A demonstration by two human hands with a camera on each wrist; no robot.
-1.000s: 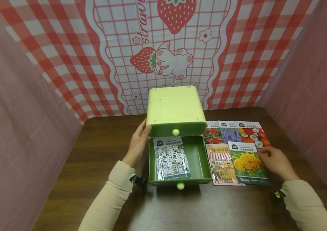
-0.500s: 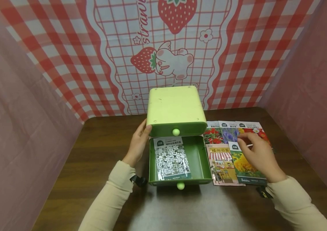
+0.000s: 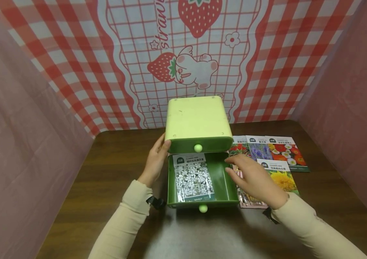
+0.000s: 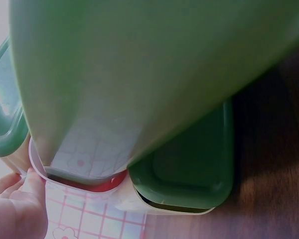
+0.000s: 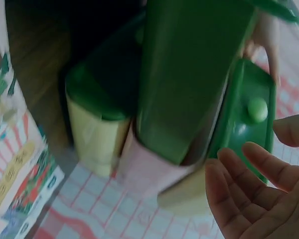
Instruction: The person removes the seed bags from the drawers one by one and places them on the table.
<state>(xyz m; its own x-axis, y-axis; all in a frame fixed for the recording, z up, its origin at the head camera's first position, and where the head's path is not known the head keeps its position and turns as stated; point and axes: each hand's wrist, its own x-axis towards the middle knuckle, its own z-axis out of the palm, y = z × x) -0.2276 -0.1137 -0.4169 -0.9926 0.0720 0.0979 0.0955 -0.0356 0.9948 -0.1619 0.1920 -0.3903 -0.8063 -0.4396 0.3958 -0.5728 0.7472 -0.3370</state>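
A small yellow drawer cabinet (image 3: pixel 198 117) with green drawers stands on the table. Below its shut top drawer, a green drawer (image 3: pixel 222 180) is pulled out, with a white-flower seed packet (image 3: pixel 194 180) lying inside at the left. My left hand (image 3: pixel 154 158) rests against the cabinet's left side, thumb by the front edge. Over the drawer's right rim hovers my right hand (image 3: pixel 258 178), fingers spread and holding nothing. Partly beneath it lie a pink illustrated packet (image 3: pixel 251 204) and a yellow-flower packet (image 3: pixel 282 180). The right wrist view shows the right palm (image 5: pixel 274 214) with loosely bent fingers.
Behind those packets lie a red-flower packet (image 3: pixel 239 148), a purple-flower packet (image 3: pixel 259 151) and an orange-and-white flower packet (image 3: pixel 287 154). A strawberry-print cloth (image 3: pixel 258 82) rises at the back of the brown table (image 3: pixel 105 172). Pink cloths hang on both sides.
My right hand has moved left, from the yellow-flower packet to above the drawer's right side. The left hand, cabinet and packets have stayed in place.
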